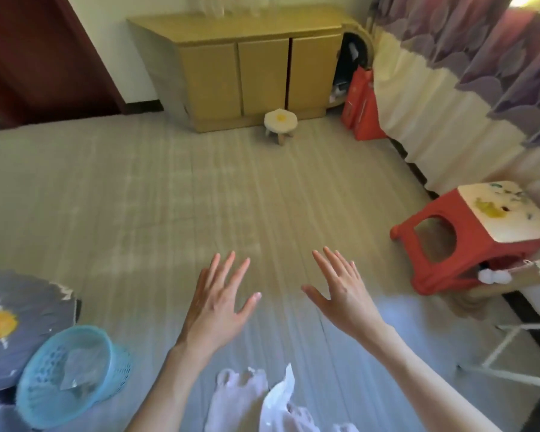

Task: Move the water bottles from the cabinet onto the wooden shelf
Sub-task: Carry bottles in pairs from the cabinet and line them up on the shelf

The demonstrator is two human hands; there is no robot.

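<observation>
Head camera looks forward and down across the floor (200, 188) toward the far cabinet (250, 57).

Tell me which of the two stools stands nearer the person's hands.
The red plastic stool with the cream printed top, at the right by the curtain. The other, a small round white stool with a yellow centre, stands far off against the wooden cabinet.

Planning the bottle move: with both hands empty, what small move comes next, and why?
Probably walk toward the light wooden three-door cabinet. The blurred clear bottles stand on its top across the floor, while the left hand and right hand are open, holding nothing.
</observation>
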